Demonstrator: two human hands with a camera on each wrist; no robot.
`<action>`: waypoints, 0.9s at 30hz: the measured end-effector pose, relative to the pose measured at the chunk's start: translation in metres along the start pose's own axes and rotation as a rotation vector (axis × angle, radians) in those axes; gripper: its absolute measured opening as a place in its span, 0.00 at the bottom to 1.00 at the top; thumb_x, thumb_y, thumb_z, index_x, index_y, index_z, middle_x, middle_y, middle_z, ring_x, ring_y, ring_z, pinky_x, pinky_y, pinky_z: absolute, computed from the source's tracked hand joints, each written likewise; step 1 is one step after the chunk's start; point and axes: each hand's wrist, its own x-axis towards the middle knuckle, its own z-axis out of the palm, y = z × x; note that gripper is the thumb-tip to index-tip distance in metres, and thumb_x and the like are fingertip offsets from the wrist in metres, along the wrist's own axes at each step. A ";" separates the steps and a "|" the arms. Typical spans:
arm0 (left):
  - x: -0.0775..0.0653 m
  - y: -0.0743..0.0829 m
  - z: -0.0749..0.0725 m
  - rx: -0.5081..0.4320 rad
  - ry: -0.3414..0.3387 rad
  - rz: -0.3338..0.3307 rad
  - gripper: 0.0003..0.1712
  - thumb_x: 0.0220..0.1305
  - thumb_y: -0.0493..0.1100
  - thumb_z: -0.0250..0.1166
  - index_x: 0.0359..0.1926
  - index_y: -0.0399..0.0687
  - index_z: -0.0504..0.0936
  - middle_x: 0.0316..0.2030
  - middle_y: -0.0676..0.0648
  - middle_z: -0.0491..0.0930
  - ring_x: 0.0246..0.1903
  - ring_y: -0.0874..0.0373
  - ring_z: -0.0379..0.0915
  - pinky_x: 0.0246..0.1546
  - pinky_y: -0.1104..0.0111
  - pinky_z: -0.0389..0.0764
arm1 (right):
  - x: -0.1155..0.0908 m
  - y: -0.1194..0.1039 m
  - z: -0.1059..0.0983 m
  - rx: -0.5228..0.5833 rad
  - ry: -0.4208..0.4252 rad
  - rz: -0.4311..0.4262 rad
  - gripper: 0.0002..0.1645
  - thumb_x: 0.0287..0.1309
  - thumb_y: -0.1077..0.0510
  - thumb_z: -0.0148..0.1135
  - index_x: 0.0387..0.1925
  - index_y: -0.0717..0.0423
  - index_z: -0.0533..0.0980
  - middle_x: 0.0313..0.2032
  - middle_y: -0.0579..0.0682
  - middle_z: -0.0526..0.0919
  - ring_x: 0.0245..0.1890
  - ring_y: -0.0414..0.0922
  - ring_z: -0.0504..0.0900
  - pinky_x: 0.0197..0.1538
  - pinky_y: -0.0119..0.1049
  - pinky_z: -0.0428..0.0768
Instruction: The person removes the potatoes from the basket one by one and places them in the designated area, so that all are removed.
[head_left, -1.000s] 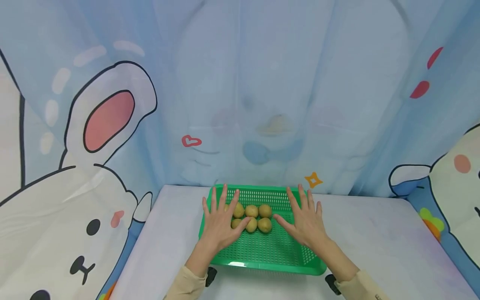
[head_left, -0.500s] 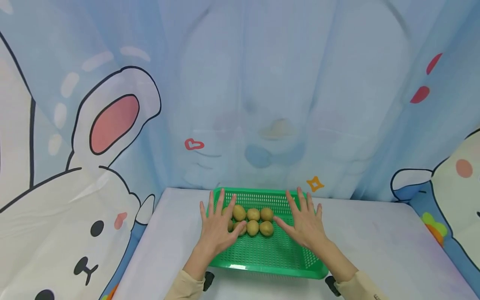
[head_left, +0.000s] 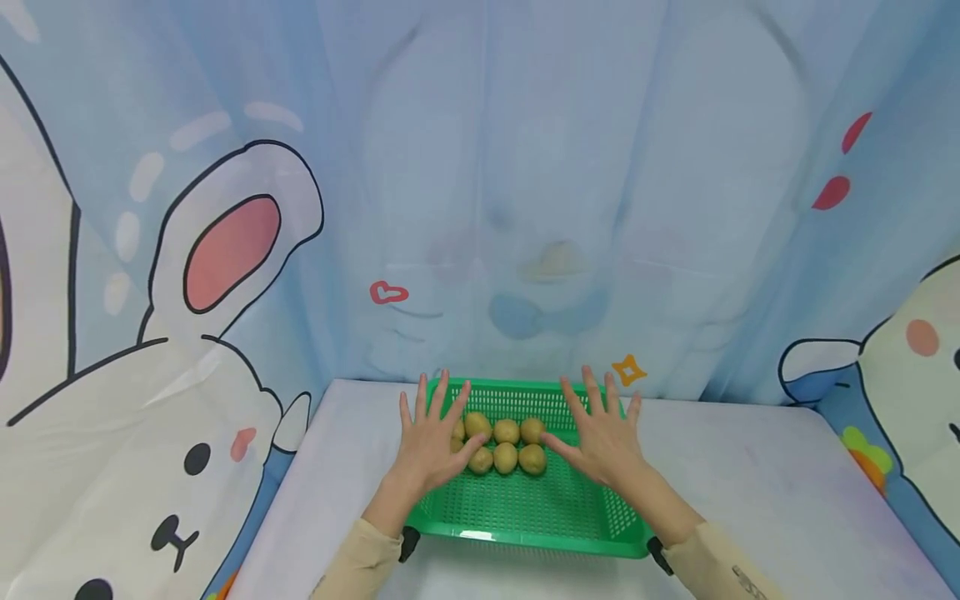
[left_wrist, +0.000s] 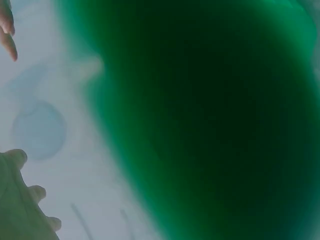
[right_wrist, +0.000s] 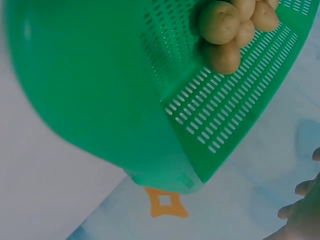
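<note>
Both bare hands are held flat with fingers spread above a green plastic basket (head_left: 532, 512). My left hand (head_left: 426, 447) covers the basket's left side and part of a cluster of potatoes. My right hand (head_left: 606, 442) hovers over the right side, its thumb tip close to the nearest potato. Several yellow-brown potatoes (head_left: 506, 457) lie in two rows in the left and middle of the basket. In the right wrist view, the potatoes (right_wrist: 220, 22) show beyond the slotted wall, and the right hand (right_wrist: 305, 210) appears at the edge. The left wrist view is mostly blurred green basket (left_wrist: 210, 120).
The basket stands on a white table (head_left: 750, 483). Behind it hangs a pale blue curtain (head_left: 555, 167) with cartoon prints. A printed rabbit (head_left: 112, 467) shows on the left. Black wrist straps (head_left: 409, 543) are on both arms.
My right hand has shifted slightly left, and my left hand slightly left too. The scene has dropped a little in the head view. The potatoes and basket look otherwise unchanged.
</note>
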 end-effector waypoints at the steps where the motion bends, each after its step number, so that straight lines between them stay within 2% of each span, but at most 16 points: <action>1: 0.001 -0.002 0.000 0.000 0.002 0.007 0.45 0.67 0.70 0.49 0.78 0.58 0.53 0.77 0.41 0.43 0.75 0.34 0.31 0.65 0.32 0.39 | 0.001 -0.001 0.000 0.004 -0.006 -0.001 0.56 0.55 0.28 0.60 0.77 0.51 0.55 0.76 0.63 0.43 0.74 0.69 0.39 0.61 0.78 0.40; 5: 0.001 -0.009 0.000 -0.022 -0.005 0.007 0.44 0.68 0.69 0.49 0.78 0.59 0.53 0.77 0.41 0.44 0.75 0.34 0.32 0.65 0.33 0.39 | 0.004 -0.004 0.000 0.027 -0.026 0.002 0.55 0.57 0.28 0.57 0.77 0.50 0.54 0.76 0.63 0.43 0.74 0.69 0.39 0.61 0.78 0.39; 9: 0.000 -0.017 0.002 -0.087 -0.018 -0.004 0.43 0.68 0.68 0.49 0.78 0.61 0.51 0.78 0.43 0.41 0.75 0.36 0.28 0.66 0.35 0.36 | 0.006 -0.005 -0.001 0.078 -0.028 0.001 0.53 0.59 0.29 0.56 0.77 0.51 0.54 0.76 0.64 0.43 0.73 0.70 0.40 0.61 0.78 0.41; 15: -0.004 -0.030 0.011 -0.197 -0.013 0.051 0.42 0.69 0.67 0.50 0.78 0.59 0.54 0.78 0.45 0.39 0.75 0.37 0.27 0.66 0.34 0.42 | 0.007 -0.007 -0.002 0.139 -0.045 0.012 0.52 0.61 0.30 0.55 0.77 0.52 0.54 0.76 0.64 0.44 0.73 0.70 0.42 0.60 0.78 0.45; 19: -0.006 -0.039 0.020 -0.289 -0.008 0.082 0.41 0.69 0.64 0.52 0.77 0.57 0.55 0.78 0.44 0.41 0.75 0.37 0.26 0.65 0.33 0.44 | 0.010 -0.009 0.000 0.161 -0.059 0.018 0.52 0.62 0.31 0.54 0.77 0.53 0.53 0.76 0.65 0.44 0.73 0.71 0.42 0.60 0.78 0.46; 24: -0.009 -0.047 0.031 -0.405 -0.006 0.106 0.43 0.68 0.58 0.58 0.78 0.52 0.54 0.77 0.39 0.43 0.74 0.34 0.27 0.62 0.30 0.46 | 0.015 -0.008 0.002 0.195 -0.082 0.020 0.51 0.63 0.31 0.53 0.77 0.53 0.52 0.76 0.65 0.43 0.72 0.72 0.43 0.60 0.78 0.47; 27: -0.009 -0.050 0.036 -0.519 0.007 0.100 0.43 0.68 0.56 0.58 0.77 0.47 0.54 0.77 0.37 0.42 0.73 0.31 0.26 0.60 0.27 0.46 | 0.019 -0.005 0.004 0.218 -0.100 0.037 0.51 0.64 0.30 0.51 0.77 0.53 0.52 0.76 0.65 0.43 0.72 0.72 0.43 0.60 0.78 0.46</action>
